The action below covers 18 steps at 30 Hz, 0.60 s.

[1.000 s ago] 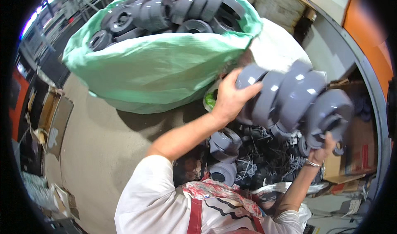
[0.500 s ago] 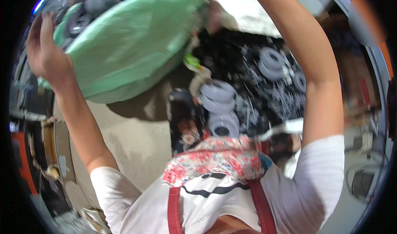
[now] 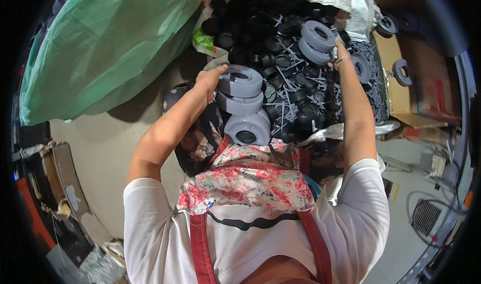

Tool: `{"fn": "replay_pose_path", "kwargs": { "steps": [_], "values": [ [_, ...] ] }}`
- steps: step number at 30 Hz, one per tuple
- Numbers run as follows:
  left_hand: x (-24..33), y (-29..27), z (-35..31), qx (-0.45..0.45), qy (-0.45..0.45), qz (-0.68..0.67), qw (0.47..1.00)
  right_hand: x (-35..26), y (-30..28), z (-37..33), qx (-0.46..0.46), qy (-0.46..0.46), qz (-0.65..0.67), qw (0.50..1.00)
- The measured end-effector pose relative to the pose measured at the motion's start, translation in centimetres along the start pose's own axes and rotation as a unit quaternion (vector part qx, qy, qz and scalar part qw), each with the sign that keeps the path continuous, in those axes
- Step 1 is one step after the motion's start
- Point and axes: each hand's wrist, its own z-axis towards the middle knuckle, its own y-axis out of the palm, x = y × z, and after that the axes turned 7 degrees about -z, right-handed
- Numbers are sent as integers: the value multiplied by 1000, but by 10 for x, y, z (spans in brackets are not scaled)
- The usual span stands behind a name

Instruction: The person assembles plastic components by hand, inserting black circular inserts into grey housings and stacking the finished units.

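gray ring stacks (image 3: 242,104) between left hand (image 3: 209,79) and right hand (image 3: 340,54), each touching one, grips unclear

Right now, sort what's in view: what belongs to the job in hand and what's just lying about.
Job in hand:
left hand, at two stacked grey rings
right hand, at another grey pair
probably the grey ring nearest the lap

Apparently lying about:
black round parts and thin grey sticks, untouched
green-and-white packet
cardboard box

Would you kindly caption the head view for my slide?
Left hand and right hand at separate grey ring stacks, black parts between.
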Motion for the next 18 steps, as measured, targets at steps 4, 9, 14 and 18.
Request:
{"fn": "replay_pose_path", "kwargs": {
  "steps": [4, 9, 14, 18],
  "values": [
    [-42, -1, 26, 8, -65, -94, 993, 2, 29, 41, 25, 57, -58, 996],
    [-42, -4, 22, 1, -143, -89, 986, 21, 53, 71, -42, 81, -85, 992],
    [-13, 9, -4, -150, -126, -183, 963, 10, 16, 59, -45, 112, -74, 990],
    [-9, -4, -40, -264, -43, -185, 946, 12, -1, 40, -78, 132, 24, 988]
  ]
}}
